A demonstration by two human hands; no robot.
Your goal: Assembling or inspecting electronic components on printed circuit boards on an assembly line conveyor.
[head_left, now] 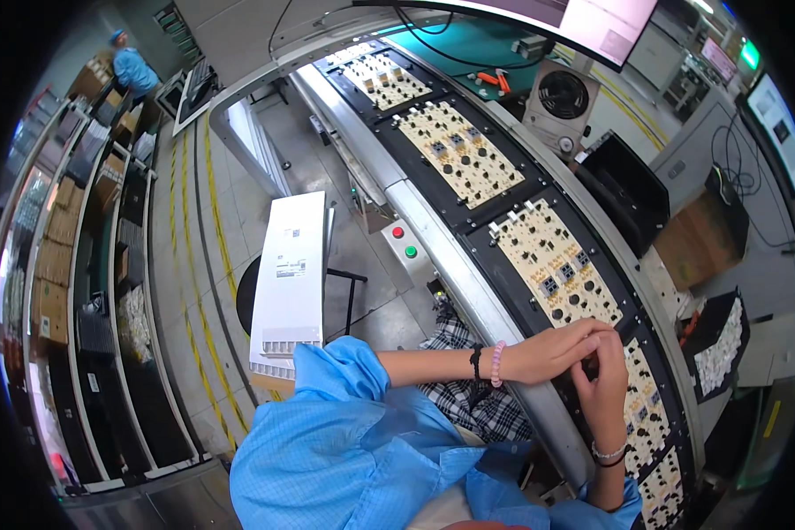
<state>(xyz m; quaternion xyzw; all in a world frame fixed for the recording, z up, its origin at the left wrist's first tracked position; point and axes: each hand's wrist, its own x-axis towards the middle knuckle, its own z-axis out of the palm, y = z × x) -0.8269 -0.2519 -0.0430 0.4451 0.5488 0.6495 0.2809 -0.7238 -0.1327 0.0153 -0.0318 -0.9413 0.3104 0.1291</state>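
Observation:
My left hand [558,351] reaches in from the left over the conveyor's near rail, with its fingers bent and close together. My right hand [604,393] comes up from below and meets it, the fingertips of both hands touching. Whatever lies between the fingers, if anything, is hidden. Both hands are above the line, at the near end of a cream circuit board [552,256] with black and grey components, set in a black tray. Another such board [645,402] lies beside my right hand, partly covered by it.
More boards [459,152] sit farther up the conveyor, beside its metal rail [450,256]. A red and green button box [405,250] is on the near side. White panels [290,265] stand at left. A black bin [623,190] and a fan [563,95] are beyond the line.

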